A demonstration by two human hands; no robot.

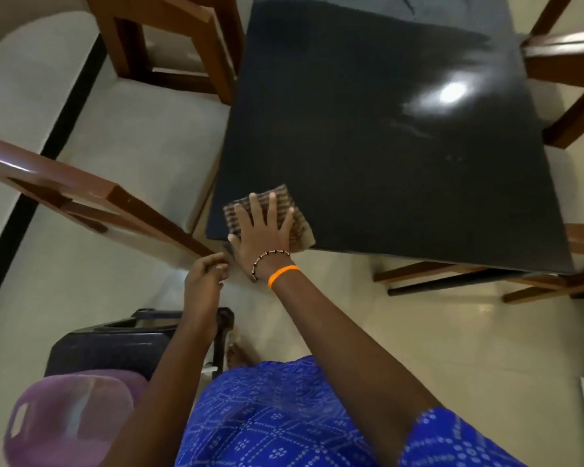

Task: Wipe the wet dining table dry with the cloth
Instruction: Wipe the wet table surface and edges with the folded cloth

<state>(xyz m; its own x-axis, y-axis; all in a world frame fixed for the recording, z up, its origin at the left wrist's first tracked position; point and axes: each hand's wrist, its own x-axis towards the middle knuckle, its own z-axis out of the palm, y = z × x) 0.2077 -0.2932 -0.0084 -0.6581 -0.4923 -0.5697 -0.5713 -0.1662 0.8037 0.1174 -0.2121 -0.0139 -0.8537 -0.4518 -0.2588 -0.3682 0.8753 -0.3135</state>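
The dark glossy dining table (385, 129) fills the upper middle of the head view, with faint wet streaks near a bright light reflection. A folded brown striped cloth (297, 224) lies at the table's near left corner. My right hand (263, 230) presses flat on the cloth with fingers spread; the wrist carries an orange band and a bead bracelet. My left hand (206, 274) hovers just below that corner, fingers curled together, touching the table edge or a bit of cloth; I cannot tell which.
Wooden chairs stand around the table: one at the top left (169, 42), one at the left (81, 197), others on the right (567, 72). A dark stool (115, 345) and a purple plastic basket (68, 419) sit on the pale tiled floor at lower left.
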